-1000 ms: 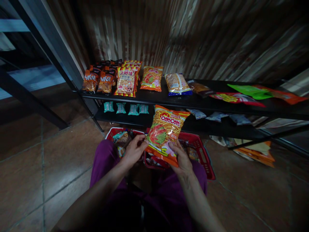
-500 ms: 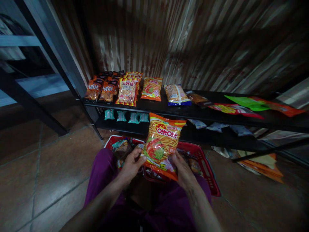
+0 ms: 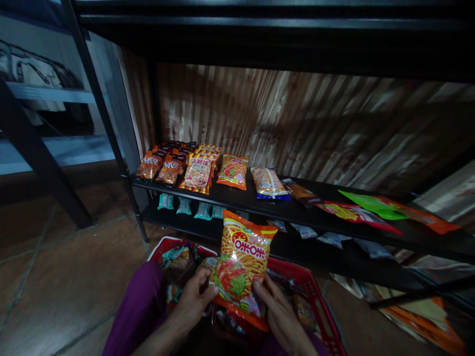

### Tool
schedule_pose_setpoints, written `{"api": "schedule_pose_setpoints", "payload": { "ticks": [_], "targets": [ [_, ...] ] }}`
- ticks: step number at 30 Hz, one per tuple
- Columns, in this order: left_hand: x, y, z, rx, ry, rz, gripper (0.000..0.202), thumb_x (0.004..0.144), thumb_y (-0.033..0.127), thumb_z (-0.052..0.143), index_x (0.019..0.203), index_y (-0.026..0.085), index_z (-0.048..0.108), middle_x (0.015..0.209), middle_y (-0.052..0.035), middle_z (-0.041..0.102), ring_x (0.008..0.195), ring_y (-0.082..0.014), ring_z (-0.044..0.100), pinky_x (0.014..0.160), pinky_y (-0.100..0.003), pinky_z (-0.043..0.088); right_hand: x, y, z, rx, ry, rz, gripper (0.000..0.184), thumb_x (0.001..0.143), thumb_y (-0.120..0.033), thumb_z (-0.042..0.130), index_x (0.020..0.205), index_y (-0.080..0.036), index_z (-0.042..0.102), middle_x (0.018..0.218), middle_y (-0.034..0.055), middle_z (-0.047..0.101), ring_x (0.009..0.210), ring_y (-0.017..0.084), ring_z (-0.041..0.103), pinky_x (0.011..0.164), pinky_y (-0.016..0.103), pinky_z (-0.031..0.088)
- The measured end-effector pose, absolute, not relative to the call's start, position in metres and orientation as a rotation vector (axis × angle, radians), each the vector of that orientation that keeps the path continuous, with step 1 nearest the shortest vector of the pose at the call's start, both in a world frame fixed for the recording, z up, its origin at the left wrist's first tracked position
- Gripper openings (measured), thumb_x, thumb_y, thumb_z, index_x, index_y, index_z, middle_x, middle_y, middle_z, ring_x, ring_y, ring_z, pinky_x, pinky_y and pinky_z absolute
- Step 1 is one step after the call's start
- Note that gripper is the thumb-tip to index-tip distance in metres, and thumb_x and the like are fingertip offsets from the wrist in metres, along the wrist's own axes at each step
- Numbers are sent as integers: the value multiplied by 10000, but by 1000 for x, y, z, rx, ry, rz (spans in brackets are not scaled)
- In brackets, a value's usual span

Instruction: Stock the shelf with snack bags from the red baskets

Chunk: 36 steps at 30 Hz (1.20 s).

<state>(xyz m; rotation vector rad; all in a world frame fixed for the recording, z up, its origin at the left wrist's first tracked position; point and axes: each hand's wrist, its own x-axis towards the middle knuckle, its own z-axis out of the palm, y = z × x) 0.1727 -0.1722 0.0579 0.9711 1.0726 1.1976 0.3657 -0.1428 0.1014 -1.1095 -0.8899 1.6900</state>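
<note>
A puffed snack bag (image 3: 243, 267), orange and yellow with a red shrimp picture, is held upright in front of me, its printed face toward me. My left hand (image 3: 195, 299) grips its lower left edge, thumb in front. On the lower right side, my right hand (image 3: 276, 306) is closed around the edge. A similar orange snack bag (image 3: 233, 171) leans on the middle shelf beyond, beside red-and-yellow snack bags (image 3: 198, 172). Red baskets (image 3: 326, 304) of packaged snacks sit below my hands, partly hidden by the bag and my arms.
Orange-black snack packs (image 3: 172, 168) stand at the shelf's left. A blue-ended bag (image 3: 270, 183) and a green packet (image 3: 374, 205) lie further right. Small teal packs (image 3: 184, 205) line the lower shelf (image 3: 168, 228). A black upper shelf (image 3: 274, 24) overhangs. Flat orange packaging (image 3: 426, 316) lies on the floor.
My view has tilted up, bringing the upper shelf in and moving the shelves and baskets lower in the picture. Both hands still hold the snack bag.
</note>
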Motion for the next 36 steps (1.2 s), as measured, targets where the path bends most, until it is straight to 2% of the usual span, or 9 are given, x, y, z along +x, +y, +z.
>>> {"api": "schedule_pose_setpoints", "payload": {
  "ticks": [5,10,18,24,29,36],
  "targets": [
    [174,-168,60,942,1096,1219,274,719,390,666,880,183,588,937,-47,673,923,-217,601,822,-317,453,361,-132,102,-1134,-816,1697,433,651,-361,770,1052,-239,661,996,41,720,946,245,667,862,388,525],
    [170,-167,70,1011,1083,1148,334,727,441,658,907,174,568,976,-64,652,955,-214,584,851,-318,439,359,-125,97,-1113,-761,1637,409,621,-346,787,1001,-240,675,921,16,737,860,232,687,783,351,556],
    [162,-162,85,1017,1025,1067,627,718,533,643,1210,193,456,1190,-110,570,1128,-256,520,931,-370,424,357,-125,95,-1129,-737,1630,441,589,-392,798,979,-222,683,906,29,741,875,263,680,780,373,549],
    [165,-155,82,1003,939,1076,723,711,476,680,1316,202,395,1270,-118,537,1178,-274,499,974,-406,420,354,-129,95,-1105,-730,1637,457,597,-386,796,1007,-222,682,956,48,734,923,279,666,819,403,529],
    [169,-157,74,982,992,1131,771,653,444,738,1316,189,440,1320,-113,515,1247,-310,433,1047,-433,355,356,-131,91,-1103,-812,1631,492,618,-414,775,1056,-215,672,1033,76,714,964,294,651,805,395,532],
    [172,-156,72,876,903,1153,762,682,442,721,1316,164,404,1283,-144,551,1170,-315,520,967,-430,446,353,-134,87,-1156,-918,1635,558,650,-512,718,1134,-246,638,1176,59,655,1118,302,574,869,395,510]
  ]
}}
